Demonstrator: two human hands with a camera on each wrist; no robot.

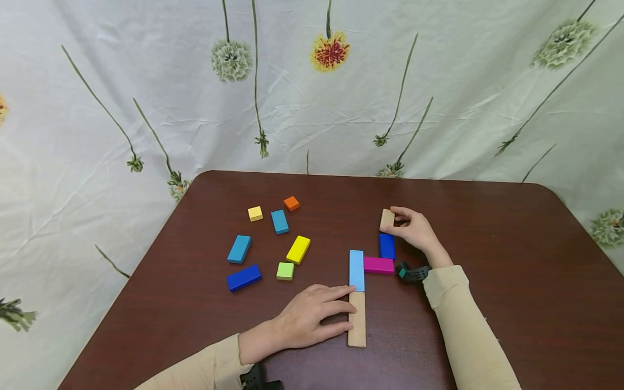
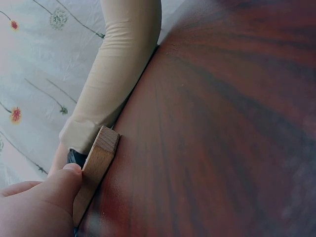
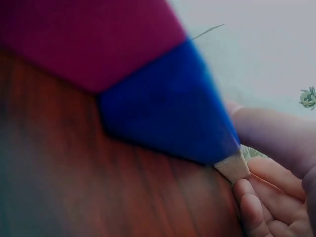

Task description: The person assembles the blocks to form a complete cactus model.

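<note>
My right hand (image 1: 414,230) pinches a small plain wooden block (image 1: 387,218) between thumb and fingers. That block stands at the far end of a dark blue block (image 1: 387,246); the right wrist view shows its wooden end (image 3: 234,167) against the blue one. A magenta block (image 1: 378,265) runs from the dark blue block's near end left to a light blue block (image 1: 357,265). Below the light blue one lies a long wooden block (image 1: 357,333), end to end with it. My left hand (image 1: 312,317) touches these last two with extended, spread fingers; its thumb (image 2: 73,169) lies against the wood.
Left of the joined blocks lie loose ones: a yellow block (image 1: 298,249), a green block (image 1: 285,271), a dark blue block (image 1: 244,278), two mid-blue blocks, a pale yellow block (image 1: 255,213) and an orange block (image 1: 291,203). Behind the brown table (image 1: 487,227) hangs a flowered cloth (image 1: 292,108).
</note>
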